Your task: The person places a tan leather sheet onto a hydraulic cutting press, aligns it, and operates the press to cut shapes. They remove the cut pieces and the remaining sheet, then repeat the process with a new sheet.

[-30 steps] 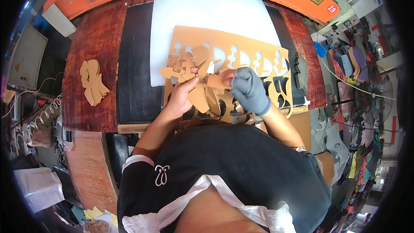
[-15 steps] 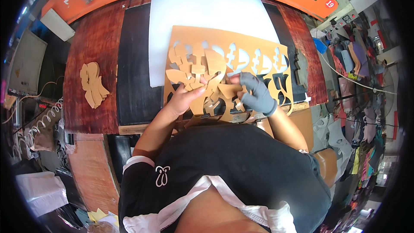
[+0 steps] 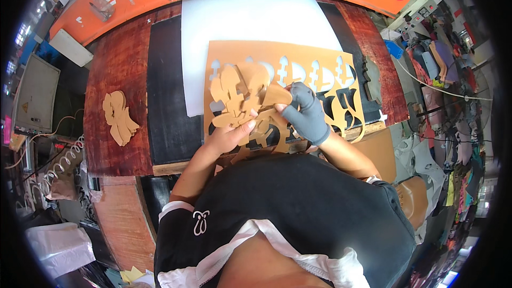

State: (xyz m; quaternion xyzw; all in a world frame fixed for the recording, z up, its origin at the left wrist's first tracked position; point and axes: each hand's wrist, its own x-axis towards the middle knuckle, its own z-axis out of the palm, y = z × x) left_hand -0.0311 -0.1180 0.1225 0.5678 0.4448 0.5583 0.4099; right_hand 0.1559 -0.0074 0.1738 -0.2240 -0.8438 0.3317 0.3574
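While fingers [image 3: 303, 96] grip cutouts [image 3: 229, 84], white board [image 3: 256, 18] extends beyond the sheet's [image 3: 277, 50] far edge.

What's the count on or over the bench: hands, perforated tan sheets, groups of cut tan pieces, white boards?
Hands: 2 (bare left hand, gloved right hand)
Perforated tan sheet: 1
Groups of cut pieces: 2 (held bunch, pile at left)
White board: 1
Total: 6
Single pieces overlap too much to count.

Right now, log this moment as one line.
left hand: holding tan pieces; right hand: gloved, touching one piece; sheet: holed, partly on white board
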